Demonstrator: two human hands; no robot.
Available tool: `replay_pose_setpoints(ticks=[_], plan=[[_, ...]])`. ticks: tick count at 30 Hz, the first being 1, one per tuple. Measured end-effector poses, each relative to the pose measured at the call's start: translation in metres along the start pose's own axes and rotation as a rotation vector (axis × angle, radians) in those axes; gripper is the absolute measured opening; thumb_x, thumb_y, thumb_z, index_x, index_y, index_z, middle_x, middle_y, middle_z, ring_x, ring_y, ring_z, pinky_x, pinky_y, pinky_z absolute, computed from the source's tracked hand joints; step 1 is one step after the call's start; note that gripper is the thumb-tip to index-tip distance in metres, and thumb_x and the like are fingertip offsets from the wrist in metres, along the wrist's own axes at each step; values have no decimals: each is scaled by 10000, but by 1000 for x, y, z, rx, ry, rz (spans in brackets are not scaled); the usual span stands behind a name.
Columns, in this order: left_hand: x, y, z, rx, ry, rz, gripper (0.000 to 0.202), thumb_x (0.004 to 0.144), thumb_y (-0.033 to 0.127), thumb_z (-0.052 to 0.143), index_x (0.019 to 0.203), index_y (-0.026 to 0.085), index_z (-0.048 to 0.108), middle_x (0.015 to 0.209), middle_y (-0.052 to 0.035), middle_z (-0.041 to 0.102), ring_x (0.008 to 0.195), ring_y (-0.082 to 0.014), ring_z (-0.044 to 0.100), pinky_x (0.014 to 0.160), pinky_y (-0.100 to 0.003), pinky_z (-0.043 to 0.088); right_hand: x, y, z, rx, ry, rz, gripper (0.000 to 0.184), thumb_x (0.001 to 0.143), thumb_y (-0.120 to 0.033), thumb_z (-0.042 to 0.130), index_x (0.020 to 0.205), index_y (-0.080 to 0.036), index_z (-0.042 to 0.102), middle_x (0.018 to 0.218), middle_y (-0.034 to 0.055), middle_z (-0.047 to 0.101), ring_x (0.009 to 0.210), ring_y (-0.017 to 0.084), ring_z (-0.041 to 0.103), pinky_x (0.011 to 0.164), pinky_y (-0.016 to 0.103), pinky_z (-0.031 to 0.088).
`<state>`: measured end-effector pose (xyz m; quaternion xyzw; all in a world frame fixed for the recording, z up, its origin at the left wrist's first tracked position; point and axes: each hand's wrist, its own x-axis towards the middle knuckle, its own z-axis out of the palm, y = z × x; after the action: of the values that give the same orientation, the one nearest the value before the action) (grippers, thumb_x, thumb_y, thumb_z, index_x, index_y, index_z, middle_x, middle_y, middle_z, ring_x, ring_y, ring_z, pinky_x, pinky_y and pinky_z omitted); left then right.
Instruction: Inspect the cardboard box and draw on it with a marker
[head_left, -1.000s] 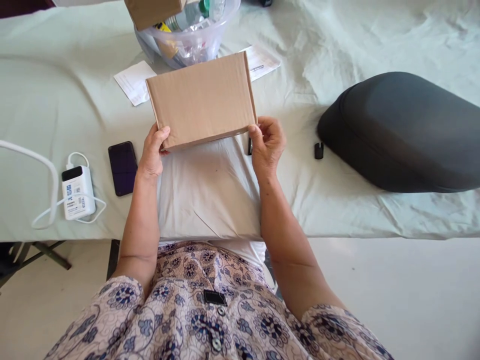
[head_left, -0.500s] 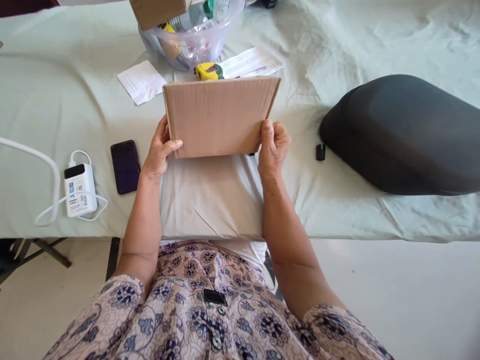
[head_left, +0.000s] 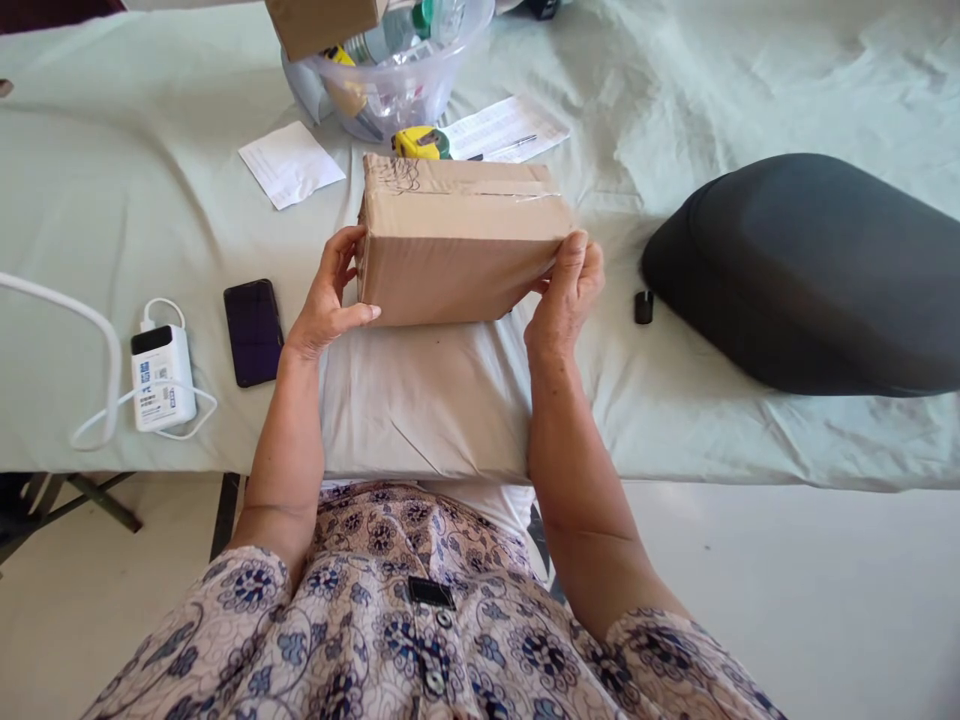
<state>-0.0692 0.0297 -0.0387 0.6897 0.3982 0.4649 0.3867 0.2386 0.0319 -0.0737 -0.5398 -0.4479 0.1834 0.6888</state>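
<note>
A brown cardboard box (head_left: 457,275) is held tilted in front of me, over the cloth-covered table. One side and a narrower upper face show, with dark scribbles at the upper left corner and a strip of clear tape along the edge. My left hand (head_left: 330,300) grips its left end, thumb on the near face and fingers round the side. At the right end, my right hand (head_left: 566,290) holds the box with the thumb near the upper corner; its other fingers are partly hidden behind. The box's far side and underside are out of sight.
Behind the box are a yellow tape measure (head_left: 421,142), a printed sheet (head_left: 510,125) with a pen, a white paper (head_left: 289,165) and a filled plastic basket (head_left: 427,85). Leftward lie a phone (head_left: 253,332) and power bank (head_left: 163,385); rightward, a small black cap (head_left: 643,307) and large black seat-like object (head_left: 810,270).
The box has been turned in both hands, so its narrow upper face with scribbles and tape now shows. Both hands have moved slightly to the right with it.
</note>
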Motion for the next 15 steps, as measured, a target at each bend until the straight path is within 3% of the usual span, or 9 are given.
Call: replay_pose_setpoints(ticks=[5,9,12,15], plan=[[0,4,17,-2,139,-39,909,597,901,794,1283,352,562,1467,-90,604,1476,-362,544,1133,-507,546,-5,-14,1,-81,-7,-74,542,1001,-760,408,958,-245,574,870,-19,555,859,161,648,830,406,623],[0,12,33,44,270,8,946,700,912,725,1410,330,495,1492,-110,599,1467,-334,563,1220,-498,486,-16,-34,6,-116,38,-167,579,958,-768,502,1218,-260,600,957,10,583,816,156,612,800,389,603],[-2,23,39,69,315,34,989,759,877,710,1534,343,408,1593,-114,542,1507,-326,537,1278,-485,437,-23,-40,7,-202,-17,-326,655,942,-754,546,1384,-273,596,1225,87,623,1063,232,658,959,516,603],[-7,37,39,149,355,24,993,795,824,728,1594,369,355,1627,-98,530,1493,-326,553,1275,-490,451,-28,-43,7,-289,-73,-409,637,943,-718,587,1416,-293,620,1358,112,589,1301,320,615,1132,666,503]])
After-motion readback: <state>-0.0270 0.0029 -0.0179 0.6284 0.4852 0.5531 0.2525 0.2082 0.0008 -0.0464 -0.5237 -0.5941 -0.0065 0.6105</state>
